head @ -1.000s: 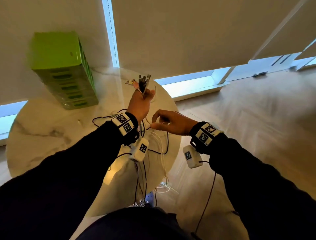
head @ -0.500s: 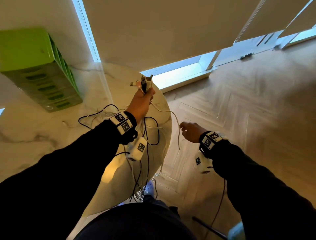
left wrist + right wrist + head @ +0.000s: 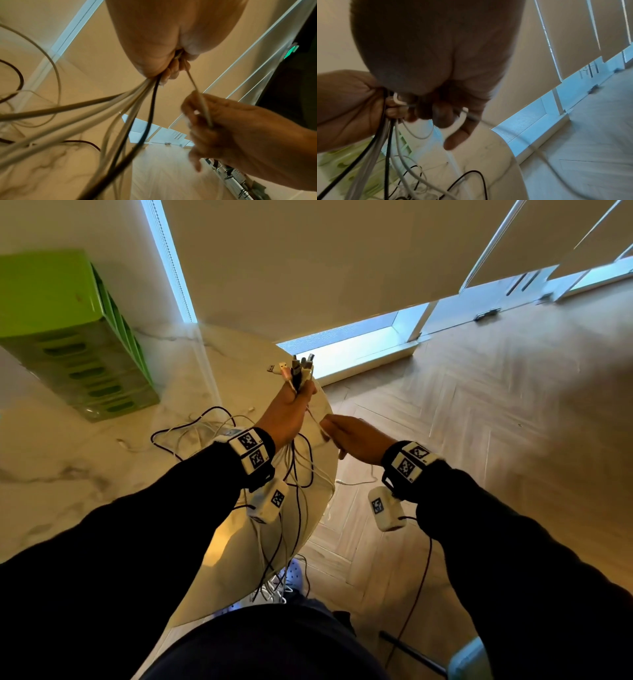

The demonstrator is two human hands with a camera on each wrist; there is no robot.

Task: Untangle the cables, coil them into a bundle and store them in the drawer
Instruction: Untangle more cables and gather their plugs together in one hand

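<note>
Well off to the left of both hands, the green drawer unit [image 3: 73, 337] is standing on the marble desk [image 3: 51, 460], its drawers apparently closed, so storing is some way off. Nearer, just left of and below the left hand [image 3: 286, 419], slack loops of the cables [image 3: 191, 429] are lying on the desk and trailing over its edge toward the floor. The left hand is gripping the gathered cables in a fist, with the plug ends [image 3: 297, 369] sticking up above the knuckles, and the strands are fanning downward beneath the palm in the left wrist view. Just to its right, the right hand [image 3: 356, 438] is pinching one white cable [image 3: 202, 102] between curled fingers, close beneath the left fist. The step in hand seems to be freeing that single strand from the rest. To do it well, the left hand should be holding the plug ends firmly and level while the right is sliding down the strand instead of yanking, easing it past any crossing of the black cable [image 3: 150, 111]. Pulling hard could tighten a knot lower down, where the hanging tangle is too blurred to judge.
</note>
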